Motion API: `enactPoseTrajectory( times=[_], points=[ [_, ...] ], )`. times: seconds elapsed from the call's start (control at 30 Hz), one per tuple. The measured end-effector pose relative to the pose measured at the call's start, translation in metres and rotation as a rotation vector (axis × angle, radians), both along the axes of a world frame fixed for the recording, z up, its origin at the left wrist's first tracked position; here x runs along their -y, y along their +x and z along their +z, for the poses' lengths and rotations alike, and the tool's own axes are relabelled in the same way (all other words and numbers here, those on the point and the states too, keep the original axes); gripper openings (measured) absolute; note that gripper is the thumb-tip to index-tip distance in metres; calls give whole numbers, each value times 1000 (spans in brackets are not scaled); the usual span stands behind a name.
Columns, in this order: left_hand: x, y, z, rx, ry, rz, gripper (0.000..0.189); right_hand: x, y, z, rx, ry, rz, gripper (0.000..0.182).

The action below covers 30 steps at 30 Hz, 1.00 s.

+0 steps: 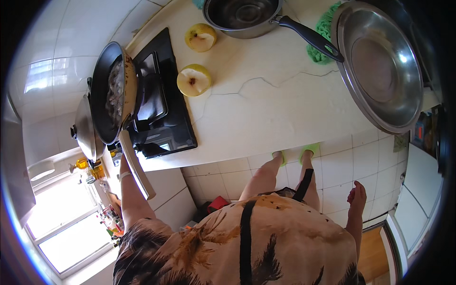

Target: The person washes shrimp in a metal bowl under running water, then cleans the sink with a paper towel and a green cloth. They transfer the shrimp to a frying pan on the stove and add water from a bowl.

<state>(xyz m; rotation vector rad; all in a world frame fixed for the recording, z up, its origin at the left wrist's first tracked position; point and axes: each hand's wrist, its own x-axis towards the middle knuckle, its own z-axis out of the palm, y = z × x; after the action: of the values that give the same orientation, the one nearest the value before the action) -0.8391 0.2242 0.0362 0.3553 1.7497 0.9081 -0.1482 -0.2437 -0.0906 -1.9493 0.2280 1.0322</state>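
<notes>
A frying pan (130,85) with a pale outer wall stands over the black glass cooktop (181,124), holding pieces of greyish food (114,92). Its long beige handle (137,167) points toward me. My left forearm, with a pale band at the wrist, reaches up behind this handle; the left hand itself is hidden behind the handle and pan. My right hand (357,194) hangs low over the floor on the right, fingers loosely curled, with nothing seen in it. Two cut yellow-green fruits, perhaps pears or apples, lie on the counter: one fruit (194,81) nearer, the other fruit (200,37) farther back.
A dark-handled saucepan (245,16) stands at the back. Stacked steel basins (377,71) sit at the right, by a green cloth (322,35). A domed lid (86,131) leans behind the frying pan. Bottles (96,172) line the window side. The cream counter (270,114) has cracks.
</notes>
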Motion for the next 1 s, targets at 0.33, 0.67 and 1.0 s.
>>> enactPoseTrajectory(
  times=[0.33,0.67,1.0],
  points=[
    [-3,-6,-5,76,29,143,19,22,1,-6,-4,-37,-35,29],
    [-21,-94,-20,-999,42,-397,28,32,17,3,33,-36,-46,28],
    [6,66,22,-617,30,-265,41,41,-3,-5,31,-17,-40,29]
  ],
)
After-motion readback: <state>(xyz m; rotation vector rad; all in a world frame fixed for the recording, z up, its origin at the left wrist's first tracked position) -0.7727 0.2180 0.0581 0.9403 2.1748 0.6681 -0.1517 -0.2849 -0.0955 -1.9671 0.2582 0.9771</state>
